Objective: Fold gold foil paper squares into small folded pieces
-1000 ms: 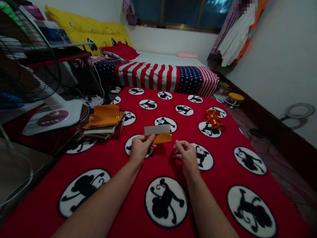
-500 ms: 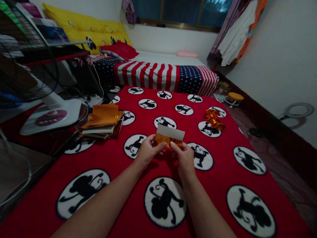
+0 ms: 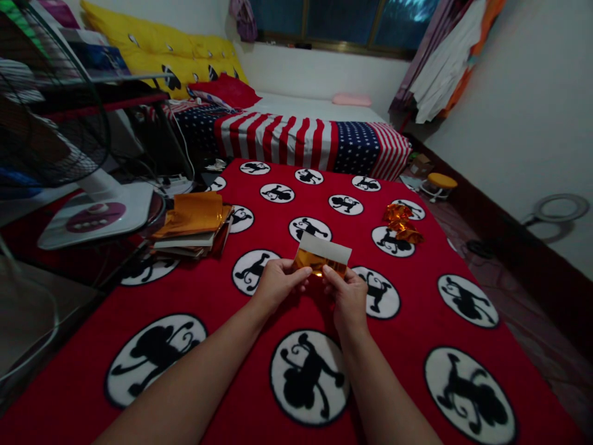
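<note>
A sheet of gold foil paper [image 3: 325, 248], partly folded, is held between my two hands above the red blanket [image 3: 222, 346]. Its upper strip shows a pale back, while the lower part is shiny gold. My left hand [image 3: 280, 281] pinches the lower left, thumb on top. At the lower right, my right hand [image 3: 345, 287] grips it the same way, the two thumbs close together. Fingers under the paper are partly hidden. On the blanket to the left lies a stack of gold foil paper sheets [image 3: 194, 216]. Crumpled or folded gold foil pieces [image 3: 402, 224] rest at the right.
A fan [image 3: 92, 213] stands on the left beside a small table with cables. Behind the blanket is a bed with a striped and starred cover [image 3: 287, 139]. A yellow-topped stool [image 3: 441, 181] is on the floor at the right, near the wall.
My right hand, apart from the paper a second ago, has taken hold of its right side. The paper has shifted right and tilted, and my left hand has moved slightly right with it.
</note>
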`<control>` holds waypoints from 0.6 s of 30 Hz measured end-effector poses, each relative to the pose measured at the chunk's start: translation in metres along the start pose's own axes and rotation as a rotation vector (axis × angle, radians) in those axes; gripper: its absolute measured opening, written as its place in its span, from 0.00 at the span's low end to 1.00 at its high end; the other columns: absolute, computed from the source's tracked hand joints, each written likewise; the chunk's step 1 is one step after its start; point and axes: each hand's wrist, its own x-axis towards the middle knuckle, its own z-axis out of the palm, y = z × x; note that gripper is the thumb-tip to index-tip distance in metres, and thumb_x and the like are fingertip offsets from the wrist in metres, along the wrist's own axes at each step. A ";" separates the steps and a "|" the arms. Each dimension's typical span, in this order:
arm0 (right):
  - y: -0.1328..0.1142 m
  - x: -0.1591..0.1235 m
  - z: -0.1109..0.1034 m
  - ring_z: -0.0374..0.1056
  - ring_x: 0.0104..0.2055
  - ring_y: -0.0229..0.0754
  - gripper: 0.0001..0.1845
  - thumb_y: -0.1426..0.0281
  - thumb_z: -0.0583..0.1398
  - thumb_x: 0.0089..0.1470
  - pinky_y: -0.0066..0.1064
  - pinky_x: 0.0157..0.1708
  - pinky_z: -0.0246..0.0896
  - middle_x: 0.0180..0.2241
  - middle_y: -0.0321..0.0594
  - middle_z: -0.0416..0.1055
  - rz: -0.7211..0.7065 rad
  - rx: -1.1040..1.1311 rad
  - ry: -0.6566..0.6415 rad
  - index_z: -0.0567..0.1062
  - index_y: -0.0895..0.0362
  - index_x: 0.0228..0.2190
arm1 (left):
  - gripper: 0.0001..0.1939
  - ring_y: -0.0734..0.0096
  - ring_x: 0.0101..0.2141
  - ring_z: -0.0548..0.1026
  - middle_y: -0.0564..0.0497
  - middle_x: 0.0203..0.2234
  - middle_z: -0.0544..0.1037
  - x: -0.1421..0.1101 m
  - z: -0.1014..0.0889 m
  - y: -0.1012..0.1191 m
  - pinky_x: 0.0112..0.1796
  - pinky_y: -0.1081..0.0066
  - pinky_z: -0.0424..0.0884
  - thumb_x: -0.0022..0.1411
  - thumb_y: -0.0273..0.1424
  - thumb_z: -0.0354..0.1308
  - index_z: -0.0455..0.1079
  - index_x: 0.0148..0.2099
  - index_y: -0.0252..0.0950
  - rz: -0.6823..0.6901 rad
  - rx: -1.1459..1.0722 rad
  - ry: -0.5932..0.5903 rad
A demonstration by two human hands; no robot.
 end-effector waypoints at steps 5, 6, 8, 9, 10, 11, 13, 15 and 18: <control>-0.002 0.007 -0.008 0.57 0.17 0.30 0.13 0.65 0.70 0.38 0.22 0.17 0.49 0.17 0.31 0.67 0.002 0.026 0.068 0.74 0.60 0.22 | 0.15 0.80 0.15 0.67 0.52 0.16 0.74 0.010 -0.014 -0.003 0.16 0.81 0.58 0.45 0.38 0.66 0.72 0.26 0.30 -0.004 -0.109 0.078; -0.002 0.008 -0.010 0.57 0.17 0.29 0.13 0.65 0.70 0.38 0.22 0.17 0.49 0.17 0.31 0.67 -0.002 0.032 0.083 0.73 0.60 0.21 | 0.15 0.80 0.15 0.67 0.52 0.16 0.73 0.011 -0.017 -0.003 0.16 0.81 0.58 0.44 0.38 0.67 0.72 0.26 0.30 -0.003 -0.151 0.119; -0.003 0.009 -0.012 0.57 0.17 0.29 0.14 0.65 0.70 0.38 0.22 0.17 0.50 0.16 0.31 0.67 -0.010 0.042 0.102 0.73 0.60 0.21 | 0.13 0.81 0.16 0.67 0.54 0.15 0.72 0.014 -0.021 -0.002 0.17 0.82 0.58 0.43 0.36 0.66 0.70 0.26 0.31 0.014 -0.234 0.194; -0.003 0.009 -0.012 0.57 0.17 0.29 0.14 0.65 0.70 0.38 0.22 0.17 0.50 0.16 0.31 0.67 -0.012 0.043 0.103 0.73 0.60 0.20 | 0.13 0.81 0.16 0.66 0.55 0.15 0.71 0.014 -0.021 -0.001 0.17 0.82 0.58 0.44 0.36 0.66 0.70 0.26 0.31 0.029 -0.253 0.212; -0.003 0.008 -0.012 0.57 0.17 0.29 0.14 0.65 0.70 0.38 0.22 0.17 0.50 0.16 0.30 0.67 -0.013 0.042 0.099 0.73 0.60 0.20 | 0.13 0.81 0.16 0.67 0.55 0.16 0.72 0.014 -0.021 0.000 0.17 0.82 0.58 0.45 0.36 0.65 0.69 0.27 0.32 0.041 -0.252 0.206; -0.003 0.007 -0.012 0.57 0.17 0.29 0.13 0.65 0.70 0.38 0.22 0.17 0.50 0.16 0.30 0.66 -0.015 0.040 0.091 0.73 0.59 0.21 | 0.13 0.80 0.16 0.67 0.55 0.16 0.72 0.013 -0.020 0.001 0.16 0.82 0.57 0.46 0.37 0.64 0.69 0.27 0.32 0.053 -0.226 0.184; -0.003 0.005 -0.010 0.56 0.17 0.29 0.13 0.65 0.70 0.39 0.22 0.17 0.49 0.16 0.30 0.66 -0.019 0.032 0.069 0.73 0.59 0.21 | 0.15 0.79 0.16 0.68 0.54 0.17 0.73 0.010 -0.015 0.002 0.16 0.81 0.57 0.48 0.40 0.63 0.71 0.29 0.32 0.079 -0.121 0.100; -0.002 0.002 -0.006 0.56 0.17 0.29 0.12 0.65 0.70 0.40 0.22 0.17 0.49 0.17 0.30 0.66 -0.023 0.019 0.043 0.74 0.59 0.22 | 0.17 0.77 0.18 0.70 0.52 0.19 0.76 0.006 -0.009 0.001 0.18 0.79 0.61 0.47 0.41 0.66 0.73 0.31 0.30 0.118 -0.006 0.003; -0.002 -0.002 -0.001 0.56 0.18 0.29 0.12 0.66 0.69 0.41 0.22 0.18 0.49 0.16 0.29 0.66 -0.024 -0.003 -0.006 0.74 0.60 0.22 | 0.20 0.70 0.25 0.75 0.46 0.28 0.81 0.003 -0.001 -0.004 0.26 0.75 0.69 0.44 0.39 0.69 0.77 0.36 0.29 0.119 0.077 -0.090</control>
